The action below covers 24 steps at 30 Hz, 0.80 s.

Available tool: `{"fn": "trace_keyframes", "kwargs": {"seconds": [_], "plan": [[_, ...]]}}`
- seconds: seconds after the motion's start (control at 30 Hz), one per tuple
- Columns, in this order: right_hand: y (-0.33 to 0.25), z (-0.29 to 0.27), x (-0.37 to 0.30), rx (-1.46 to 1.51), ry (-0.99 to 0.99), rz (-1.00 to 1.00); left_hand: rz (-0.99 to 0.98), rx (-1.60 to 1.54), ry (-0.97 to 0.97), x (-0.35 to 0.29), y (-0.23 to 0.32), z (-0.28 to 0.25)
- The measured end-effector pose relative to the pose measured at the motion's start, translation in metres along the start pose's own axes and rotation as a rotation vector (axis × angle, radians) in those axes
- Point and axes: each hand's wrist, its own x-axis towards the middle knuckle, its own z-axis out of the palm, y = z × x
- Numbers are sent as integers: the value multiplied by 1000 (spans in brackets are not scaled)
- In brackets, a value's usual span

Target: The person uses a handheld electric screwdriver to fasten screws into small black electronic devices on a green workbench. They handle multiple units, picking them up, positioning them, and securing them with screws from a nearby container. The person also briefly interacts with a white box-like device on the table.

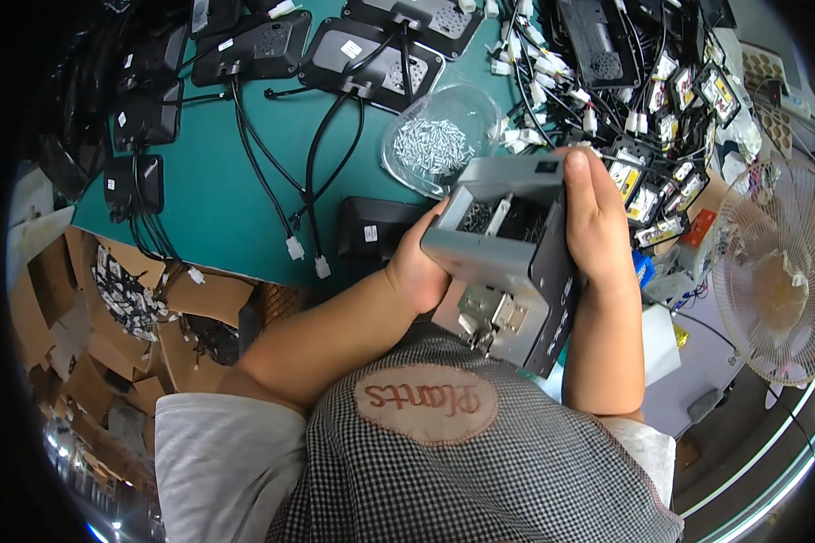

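Between my two hands I hold a screw feeder [489, 258], a grey metal box with a black side panel, tilted above the table's near edge. My left hand [419, 271] grips its left side; the fingertips are hidden. My right hand [597, 217] is wrapped round its right side, thumb on the top edge. Small dark screws [531, 217] and a pale bar lie in its open hopper. A silver metal mechanism [493, 317] sits on the side toward me. Just beyond is a clear plastic tray [398, 176] with many small silver screws [430, 147].
On the green table [217, 213] lie several black housings [371, 63] with cables and white connectors. Wired modules [670, 172] are heaped at the right. A fan [778, 271] stands on the far right. Cardboard boxes [109, 339] are below left.
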Motion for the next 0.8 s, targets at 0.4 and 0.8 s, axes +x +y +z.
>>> {"fn": "trace_keyframes", "kwargs": {"seconds": [0.4,0.8], "plan": [[-24,-16,6,295,68,20,-46,-27,26,2,10,14],[-26,-15,12,249,36,6,-18,-25,70,4,17,14]]}}
